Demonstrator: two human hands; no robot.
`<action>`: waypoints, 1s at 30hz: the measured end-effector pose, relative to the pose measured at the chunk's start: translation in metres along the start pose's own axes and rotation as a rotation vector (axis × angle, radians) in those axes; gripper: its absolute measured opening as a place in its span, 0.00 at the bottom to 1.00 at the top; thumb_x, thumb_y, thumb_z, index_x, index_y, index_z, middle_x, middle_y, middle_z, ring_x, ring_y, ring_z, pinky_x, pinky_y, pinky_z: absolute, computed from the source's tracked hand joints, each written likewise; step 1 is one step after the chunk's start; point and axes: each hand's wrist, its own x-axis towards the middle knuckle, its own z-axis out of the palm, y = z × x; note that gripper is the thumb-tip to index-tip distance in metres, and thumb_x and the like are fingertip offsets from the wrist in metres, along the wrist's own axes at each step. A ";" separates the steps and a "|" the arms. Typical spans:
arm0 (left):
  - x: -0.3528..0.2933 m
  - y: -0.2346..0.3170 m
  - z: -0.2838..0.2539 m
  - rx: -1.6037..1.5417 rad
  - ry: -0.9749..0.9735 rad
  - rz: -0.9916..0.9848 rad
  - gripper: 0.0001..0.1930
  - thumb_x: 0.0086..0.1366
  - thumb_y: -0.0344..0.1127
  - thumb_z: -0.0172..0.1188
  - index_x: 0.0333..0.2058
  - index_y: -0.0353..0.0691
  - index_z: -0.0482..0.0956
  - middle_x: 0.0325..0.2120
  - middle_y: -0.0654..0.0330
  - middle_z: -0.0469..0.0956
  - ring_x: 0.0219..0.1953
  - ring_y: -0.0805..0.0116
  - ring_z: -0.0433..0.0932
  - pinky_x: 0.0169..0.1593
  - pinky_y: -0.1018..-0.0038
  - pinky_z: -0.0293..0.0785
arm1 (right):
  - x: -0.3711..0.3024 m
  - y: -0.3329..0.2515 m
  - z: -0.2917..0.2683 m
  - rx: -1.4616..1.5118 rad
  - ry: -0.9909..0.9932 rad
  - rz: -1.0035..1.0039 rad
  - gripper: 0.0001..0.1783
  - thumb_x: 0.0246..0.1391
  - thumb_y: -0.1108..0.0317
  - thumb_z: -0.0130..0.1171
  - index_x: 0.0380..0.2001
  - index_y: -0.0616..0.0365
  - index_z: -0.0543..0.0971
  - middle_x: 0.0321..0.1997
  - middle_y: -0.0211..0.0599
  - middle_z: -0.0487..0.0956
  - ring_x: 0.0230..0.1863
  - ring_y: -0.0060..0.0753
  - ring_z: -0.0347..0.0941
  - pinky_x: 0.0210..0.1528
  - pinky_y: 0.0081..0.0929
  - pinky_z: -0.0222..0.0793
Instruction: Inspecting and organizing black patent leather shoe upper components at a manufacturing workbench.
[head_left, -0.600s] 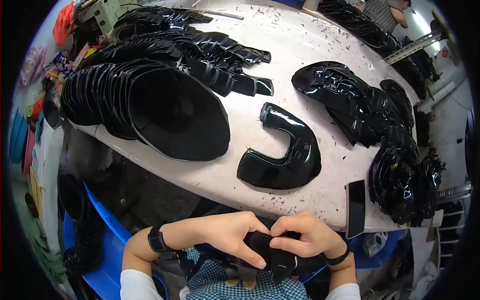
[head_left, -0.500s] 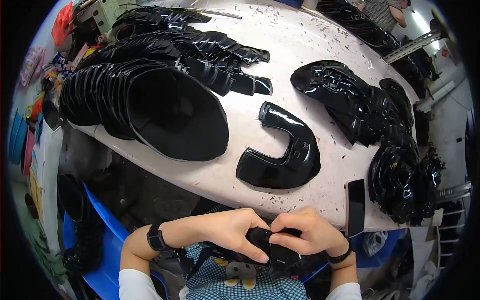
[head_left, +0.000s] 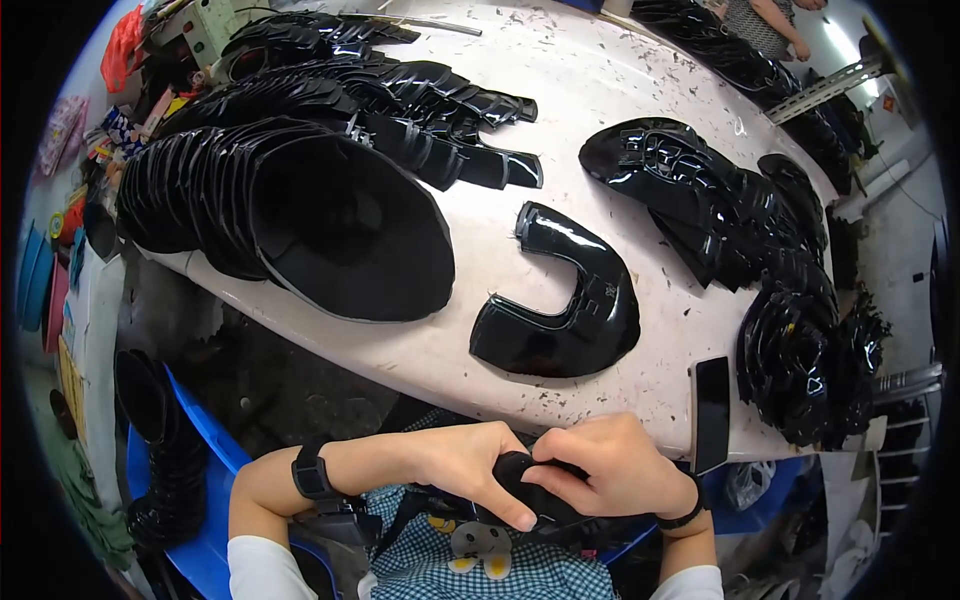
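At the near edge of the table, my left hand (head_left: 468, 462) and my right hand (head_left: 604, 462) are close together on a black shoe-upper piece (head_left: 513, 468). The left fingers and thumb grip its left side. My right thumb and bent index finger pinch its upper edge; whether they also hold something small cannot be seen. Much of the piece is hidden by the hands and is dark against my lap. Just beyond them a single glossy black U-shaped upper piece (head_left: 610, 310) lies flat, its opening toward the left.
Nested black uppers (head_left: 190, 195) form a long stack at left. Glossy black pieces (head_left: 715, 205) are heaped at right, with a phone (head_left: 711, 415) by the near edge. A blue bin (head_left: 205, 440) holding black pieces stands lower left. A person (head_left: 765, 25) is at far right.
My right hand has shifted slightly left and up along the black piece, which is turned and now shows less of its lower part. My left forearm has moved slightly left.
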 end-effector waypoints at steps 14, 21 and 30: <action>-0.027 0.001 0.022 0.139 0.537 0.655 0.15 0.49 0.30 0.64 0.35 0.30 0.75 0.23 0.59 0.78 0.22 0.81 0.74 0.26 0.84 0.68 | -0.052 -0.005 0.015 0.366 0.541 -0.112 0.14 0.44 0.58 0.60 0.25 0.58 0.72 0.25 0.34 0.72 0.26 0.28 0.68 0.31 0.22 0.63; -0.010 0.001 0.046 0.351 0.776 0.723 0.13 0.44 0.35 0.68 0.26 0.32 0.79 0.13 0.59 0.75 0.13 0.78 0.71 0.19 0.83 0.65 | -0.043 -0.018 0.033 0.919 0.532 0.151 0.28 0.44 0.57 0.61 0.42 0.68 0.69 0.44 0.40 0.72 0.43 0.29 0.69 0.44 0.26 0.65; -0.008 -0.005 0.032 0.276 0.788 0.678 0.18 0.49 0.39 0.64 0.30 0.29 0.71 0.18 0.58 0.69 0.21 0.70 0.68 0.26 0.79 0.64 | -0.016 -0.023 0.030 0.111 0.470 0.107 0.09 0.40 0.72 0.59 0.29 0.62 0.77 0.27 0.40 0.77 0.26 0.34 0.75 0.31 0.23 0.69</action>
